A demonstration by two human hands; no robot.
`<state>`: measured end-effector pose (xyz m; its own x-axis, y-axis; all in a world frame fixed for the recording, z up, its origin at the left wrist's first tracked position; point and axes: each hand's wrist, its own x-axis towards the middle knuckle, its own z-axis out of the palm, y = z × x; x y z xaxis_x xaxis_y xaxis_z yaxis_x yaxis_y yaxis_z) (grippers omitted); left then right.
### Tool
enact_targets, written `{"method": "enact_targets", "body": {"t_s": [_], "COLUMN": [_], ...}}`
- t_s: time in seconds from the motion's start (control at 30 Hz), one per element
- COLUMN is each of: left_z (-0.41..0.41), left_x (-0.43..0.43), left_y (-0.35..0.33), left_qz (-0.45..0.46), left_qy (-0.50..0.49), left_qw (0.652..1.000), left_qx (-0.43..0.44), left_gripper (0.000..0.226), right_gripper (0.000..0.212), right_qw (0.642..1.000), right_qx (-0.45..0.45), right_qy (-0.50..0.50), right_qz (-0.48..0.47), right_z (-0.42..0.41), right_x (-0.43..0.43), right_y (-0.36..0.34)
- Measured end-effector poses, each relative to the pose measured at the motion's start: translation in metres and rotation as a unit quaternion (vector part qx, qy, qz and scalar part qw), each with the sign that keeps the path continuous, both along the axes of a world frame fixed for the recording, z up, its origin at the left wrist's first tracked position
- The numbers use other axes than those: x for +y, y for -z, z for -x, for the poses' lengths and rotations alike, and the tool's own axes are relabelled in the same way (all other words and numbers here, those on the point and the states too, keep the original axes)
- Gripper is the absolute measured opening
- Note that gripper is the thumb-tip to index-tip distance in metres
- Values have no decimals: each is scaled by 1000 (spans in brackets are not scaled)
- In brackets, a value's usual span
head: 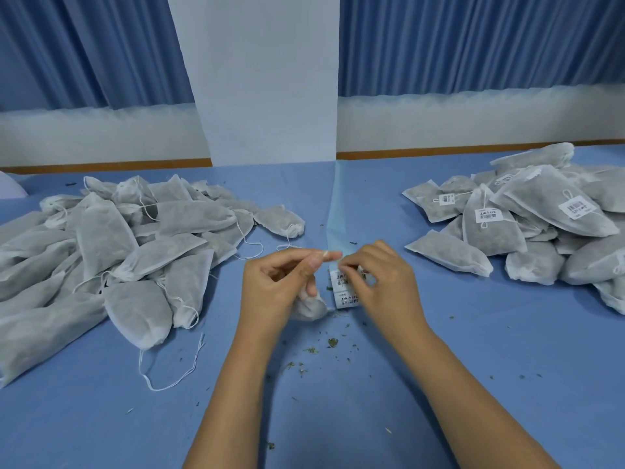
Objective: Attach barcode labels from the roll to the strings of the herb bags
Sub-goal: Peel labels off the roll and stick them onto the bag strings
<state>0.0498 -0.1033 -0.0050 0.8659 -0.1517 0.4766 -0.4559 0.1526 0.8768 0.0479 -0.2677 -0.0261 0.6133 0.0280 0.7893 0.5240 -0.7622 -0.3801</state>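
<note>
My left hand [280, 282] grips a white herb bag [309, 308] under its curled fingers, thumb and forefinger pinched together near the label strip. My right hand [378, 279] pinches a barcode label [345, 280] on the strip of labels [343, 301] that lies on the blue table between my hands. The strip's pale backing [336, 211] runs away from me across the table. The bag's string is hidden between my fingers.
A heap of unlabelled herb bags [111, 245] with loose strings lies at the left. A heap of labelled bags [527, 218] lies at the right. Herb crumbs [333, 342] dot the blue table [338, 418] near me. A white pillar [267, 79] and blue curtains stand behind.
</note>
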Motion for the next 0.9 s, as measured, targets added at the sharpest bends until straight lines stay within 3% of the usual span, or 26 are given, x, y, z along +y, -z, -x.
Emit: {"method": "enact_targets", "body": {"t_s": [0.07,0.2,0.4,0.6,0.73,0.9], "left_z": [-5,-13,-10,-3,-2,-2], "left_x": [0,0,-3,-10,-12,-12], "left_y": [5,11,13,5,5,7], "left_qz": [-22,-174,-268,-153,-130,-110], "left_qy": [-42,-122,-93,-25,-60,-113], "left_qw": [999,976,952,988,989,987], "left_qx": [9,-53,-113,-16,-21,-24], "left_gripper": [14,29,7,20,17,10], "right_gripper": [8,11,17,12,8,7], "right_qw": [998,995,995,995,985,974], "right_qx": [-2,-28,-62,-39,42,114], "right_qy": [-37,-62,-52,-15,-37,-59], "right_qz": [45,76,51,-89,-165,-188], "right_z": [3,7,10,11,13,15], "right_x": [6,6,2,5,9,9], "right_y": [0,-3,-8,-8,-10,-12]}}
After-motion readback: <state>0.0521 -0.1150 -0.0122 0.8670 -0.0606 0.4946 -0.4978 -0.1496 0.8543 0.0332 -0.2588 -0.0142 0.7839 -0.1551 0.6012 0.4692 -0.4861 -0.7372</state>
